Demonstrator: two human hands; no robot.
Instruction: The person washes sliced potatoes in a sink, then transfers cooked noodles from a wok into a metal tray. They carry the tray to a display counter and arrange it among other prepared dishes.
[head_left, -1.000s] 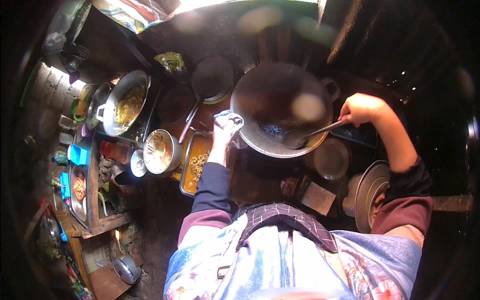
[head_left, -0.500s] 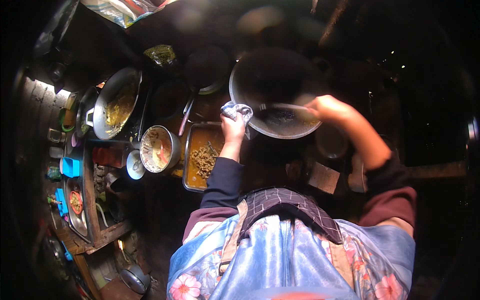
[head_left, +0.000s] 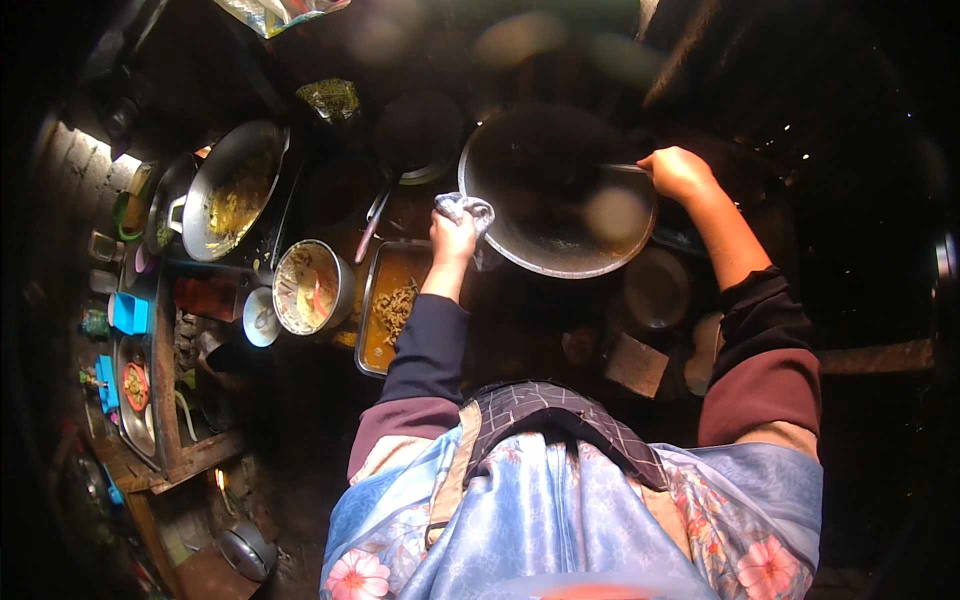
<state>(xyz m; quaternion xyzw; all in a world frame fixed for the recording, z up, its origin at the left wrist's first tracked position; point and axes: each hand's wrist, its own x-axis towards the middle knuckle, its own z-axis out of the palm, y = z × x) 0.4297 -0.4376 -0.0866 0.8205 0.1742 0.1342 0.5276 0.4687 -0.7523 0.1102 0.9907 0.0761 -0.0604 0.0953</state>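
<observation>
A large dark wok point(head_left: 545, 255) with a pale rim lies in front of me. My left hand point(head_left: 453, 240) is closed on a grey-white checked cloth point(head_left: 465, 208), pressed to the left side of the wok's rim. Over the far right part of the wok, my right hand point(head_left: 682, 172) grips the handle of a long-handled metal utensil point(head_left: 625, 167). Its working end is lost in the dark of the wok, so its kind cannot be made out. Beside my left forearm sits a rectangular metal tray point(head_left: 362, 350) holding brown cooked pieces point(head_left: 397, 310) in orange liquid.
Left of the tray stands a metal bowl point(head_left: 345, 290) with a pale mixture and something red inside. A second wok point(head_left: 205, 215) with yellowish food is farther left. A dark pan point(head_left: 418, 135) lies behind the tray. Blue containers point(head_left: 130, 313) line the left side.
My right hand has moved up and slightly right, taking the utensil from the wok's near part to its far right side. My left hand has shifted slightly left, still on the cloth.
</observation>
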